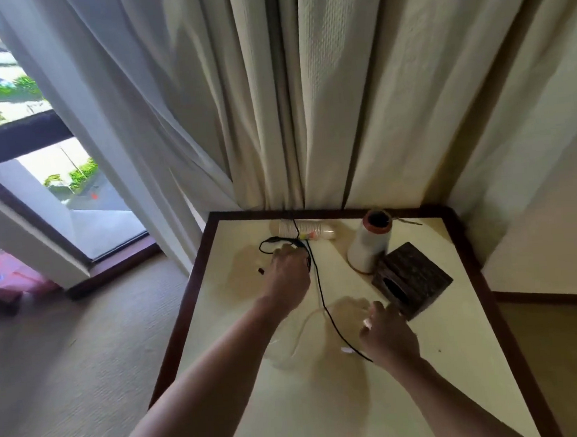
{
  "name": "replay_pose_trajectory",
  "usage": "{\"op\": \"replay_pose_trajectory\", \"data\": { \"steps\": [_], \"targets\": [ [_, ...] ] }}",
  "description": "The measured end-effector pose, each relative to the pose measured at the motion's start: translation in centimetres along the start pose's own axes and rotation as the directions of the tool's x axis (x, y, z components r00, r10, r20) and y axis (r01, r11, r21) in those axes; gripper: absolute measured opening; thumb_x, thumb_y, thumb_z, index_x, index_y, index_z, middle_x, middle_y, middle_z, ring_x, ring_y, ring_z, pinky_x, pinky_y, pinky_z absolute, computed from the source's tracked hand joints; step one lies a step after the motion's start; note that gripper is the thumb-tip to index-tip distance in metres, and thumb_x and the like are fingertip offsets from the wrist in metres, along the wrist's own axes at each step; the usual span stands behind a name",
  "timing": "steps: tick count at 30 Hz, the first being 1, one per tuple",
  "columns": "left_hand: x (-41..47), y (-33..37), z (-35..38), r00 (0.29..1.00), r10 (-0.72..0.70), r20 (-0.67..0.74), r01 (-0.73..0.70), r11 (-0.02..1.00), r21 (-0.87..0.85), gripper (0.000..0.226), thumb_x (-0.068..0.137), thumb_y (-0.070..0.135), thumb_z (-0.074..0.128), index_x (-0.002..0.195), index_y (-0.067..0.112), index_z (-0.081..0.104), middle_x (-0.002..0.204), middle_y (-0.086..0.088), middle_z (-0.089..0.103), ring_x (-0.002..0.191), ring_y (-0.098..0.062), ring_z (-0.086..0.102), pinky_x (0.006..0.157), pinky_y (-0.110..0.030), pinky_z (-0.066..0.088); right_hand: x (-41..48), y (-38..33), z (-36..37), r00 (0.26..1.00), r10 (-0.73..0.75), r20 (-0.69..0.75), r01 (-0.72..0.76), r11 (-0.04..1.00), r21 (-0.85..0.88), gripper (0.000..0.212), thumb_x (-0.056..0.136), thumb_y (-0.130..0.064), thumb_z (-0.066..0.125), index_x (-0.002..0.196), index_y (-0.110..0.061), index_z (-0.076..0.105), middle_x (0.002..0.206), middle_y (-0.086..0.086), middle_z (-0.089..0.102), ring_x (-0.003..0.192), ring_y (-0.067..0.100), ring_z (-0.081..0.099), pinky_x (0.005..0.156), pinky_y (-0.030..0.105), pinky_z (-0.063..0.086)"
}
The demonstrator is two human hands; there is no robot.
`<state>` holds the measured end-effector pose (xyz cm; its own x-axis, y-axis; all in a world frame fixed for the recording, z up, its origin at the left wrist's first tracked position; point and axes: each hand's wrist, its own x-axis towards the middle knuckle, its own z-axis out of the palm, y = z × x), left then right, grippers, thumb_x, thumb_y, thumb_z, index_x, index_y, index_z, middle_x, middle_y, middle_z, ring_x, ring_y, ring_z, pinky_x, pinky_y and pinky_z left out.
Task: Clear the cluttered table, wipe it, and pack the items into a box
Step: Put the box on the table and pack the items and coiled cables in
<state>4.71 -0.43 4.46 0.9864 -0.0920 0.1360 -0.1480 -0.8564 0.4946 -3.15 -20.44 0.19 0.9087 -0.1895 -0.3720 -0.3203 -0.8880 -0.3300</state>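
Observation:
A cream table (328, 413) with a dark wooden rim fills the lower middle. My left hand (288, 279) reaches to the far part of the table and grips a black cable (324, 304) that loops beside a lying stack of white paper cups (306, 230). The cable runs back across the table to my right hand (389, 336), which grips its near end together with a pale cable (304, 323). A white thread spool (369, 243) stands upright at the back right. A dark wooden tissue box (412, 279) lies tilted against it.
Pale curtains (306, 97) hang right behind the table. A cream wall (553, 217) closes the right side. To the left are a carpeted floor (84, 352), a dark-framed window (40, 201) and a pink bundle (8, 279) on the floor.

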Motion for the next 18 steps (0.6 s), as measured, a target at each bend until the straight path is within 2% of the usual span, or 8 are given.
{"op": "replay_pose_trajectory", "data": {
  "steps": [2, 5, 7, 9, 11, 13, 16, 18],
  "targets": [
    [4.8, -1.2, 1.1, 0.996, 0.084, 0.038, -0.087, 0.993, 0.08, 0.029, 0.099, 0.005, 0.051, 0.123, 0.008, 0.067, 0.126, -0.016, 0.06, 0.117, -0.035, 0.056, 0.098, -0.046, 0.05, 1.3, -0.4, 0.8, 0.999, 0.043, 0.017, -0.042, 0.997, -0.059, 0.057, 0.084, -0.036, 0.064, 0.135, -0.02, 0.045, 0.133, 0.009, 0.049, 0.123, 0.03, 0.055, 0.094, 0.047, 0.053],
    [10.0, -1.7, 3.2, 0.957, 0.196, 0.215, -0.236, 0.955, 0.181, 0.037, 0.099, 0.004, 0.05, 0.134, 0.009, 0.059, 0.133, -0.014, 0.055, 0.124, -0.032, 0.054, 0.104, -0.043, 0.048, 2.6, -0.5, 1.9, 0.999, 0.049, 0.007, -0.049, 0.995, -0.089, 0.069, 0.083, -0.034, 0.066, 0.145, -0.019, 0.039, 0.138, 0.008, 0.046, 0.127, 0.028, 0.053, 0.092, 0.045, 0.053],
    [12.4, -1.7, 4.6, 0.936, 0.209, 0.284, -0.275, 0.937, 0.215, 0.045, 0.095, 0.002, 0.054, 0.139, 0.008, 0.054, 0.135, -0.014, 0.052, 0.124, -0.032, 0.056, 0.103, -0.044, 0.05, 3.5, -0.5, 2.6, 0.999, 0.031, -0.043, -0.033, 0.998, -0.058, 0.064, 0.088, -0.028, 0.061, 0.147, -0.017, 0.039, 0.137, 0.009, 0.048, 0.125, 0.027, 0.054, 0.091, 0.042, 0.054],
    [14.2, -2.0, 6.2, 0.921, 0.181, 0.346, -0.301, 0.894, 0.333, 0.052, 0.093, 0.006, 0.056, 0.144, 0.009, 0.047, 0.138, -0.016, 0.05, 0.126, -0.035, 0.055, 0.103, -0.049, 0.05, 4.1, -0.3, 3.3, 0.996, -0.01, -0.091, 0.006, 0.999, -0.035, 0.058, 0.091, -0.023, 0.057, 0.146, -0.019, 0.041, 0.134, 0.009, 0.052, 0.123, 0.025, 0.056, 0.091, 0.038, 0.054],
    [15.3, -2.2, 7.5, 0.914, 0.131, 0.384, -0.33, 0.79, 0.517, 0.058, 0.09, 0.017, 0.06, 0.146, 0.011, 0.043, 0.141, -0.018, 0.051, 0.127, -0.038, 0.053, 0.103, -0.055, 0.047, 4.6, 0.0, 3.8, 0.991, -0.044, -0.128, 0.046, 0.999, 0.017, 0.053, 0.09, -0.019, 0.058, 0.142, -0.019, 0.047, 0.127, 0.008, 0.057, 0.119, 0.025, 0.058, 0.091, 0.037, 0.053],
    [15.8, -2.2, 8.3, 0.924, 0.079, 0.375, -0.312, 0.721, 0.619, 0.064, 0.087, 0.023, 0.066, 0.146, 0.012, 0.042, 0.14, -0.018, 0.052, 0.125, -0.039, 0.053, 0.104, -0.06, 0.042, 4.9, 0.3, 4.1, 0.984, -0.062, -0.166, 0.076, 0.994, 0.078, 0.045, 0.089, -0.015, 0.062, 0.134, -0.016, 0.055, 0.119, 0.008, 0.063, 0.114, 0.025, 0.061, 0.087, 0.034, 0.052],
    [15.6, -2.2, 9.0, 0.935, 0.075, 0.348, -0.307, 0.664, 0.682, 0.07, 0.083, 0.024, 0.072, 0.146, 0.013, 0.043, 0.137, -0.018, 0.049, 0.122, -0.039, 0.052, 0.104, -0.063, 0.04, 5.0, 0.5, 4.5, 0.965, -0.118, -0.233, 0.146, 0.984, 0.103, 0.026, 0.084, -0.007, 0.071, 0.11, -0.008, 0.071, 0.099, 0.01, 0.071, 0.097, 0.03, 0.067, 0.074, 0.031, 0.047],
    [14.9, -2.3, 8.8, 0.936, 0.124, 0.33, -0.325, 0.665, 0.672, 0.058, 0.085, 0.025, 0.069, 0.139, 0.013, 0.05, 0.133, -0.016, 0.05, 0.12, -0.036, 0.053, 0.104, -0.062, 0.04, 4.8, 0.6, 4.7, 0.946, -0.16, -0.283, 0.204, 0.97, 0.134, 0.018, 0.08, -0.004, 0.076, 0.098, -0.007, 0.076, 0.089, 0.009, 0.074, 0.085, 0.03, 0.069, 0.069, 0.029, 0.046]
  ]
}}
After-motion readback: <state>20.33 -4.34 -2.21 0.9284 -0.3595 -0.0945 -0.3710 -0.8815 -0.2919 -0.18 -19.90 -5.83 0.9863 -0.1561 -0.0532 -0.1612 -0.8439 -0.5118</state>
